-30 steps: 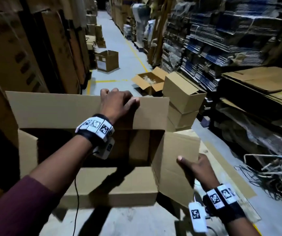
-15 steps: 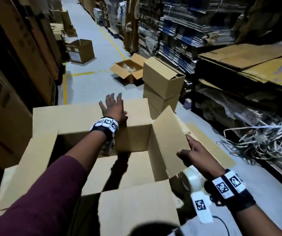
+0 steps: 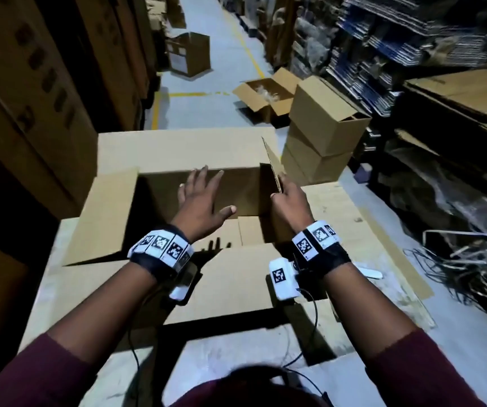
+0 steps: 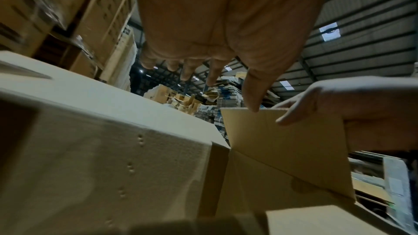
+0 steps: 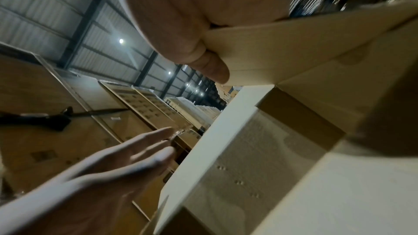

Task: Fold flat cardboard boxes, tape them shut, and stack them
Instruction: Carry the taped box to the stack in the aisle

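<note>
An unfolded cardboard box (image 3: 177, 154) stands open in front of me, its flaps spread outward. My left hand (image 3: 204, 201) hovers over the box opening with fingers straight and spread, holding nothing. My right hand (image 3: 290, 201) pinches the upright right side flap (image 3: 273, 163) between thumb and fingers. The left wrist view shows that flap (image 4: 294, 149) with the right hand's fingers on its top edge. In the right wrist view the thumb (image 5: 203, 63) lies on the flap (image 5: 282, 45), and the left hand (image 5: 113, 163) is spread below.
Two closed boxes (image 3: 321, 127) are stacked just right of the box, with an open box (image 3: 265, 95) behind them. Tall cartons line the left. Shelves of flat cardboard and loose strapping (image 3: 471, 259) fill the right. Another carton (image 3: 189, 54) stands down the aisle.
My left hand has come off the far flap and now hovers open over the box. My right hand has swung the right flap upright. The view has tilted down over the box.
</note>
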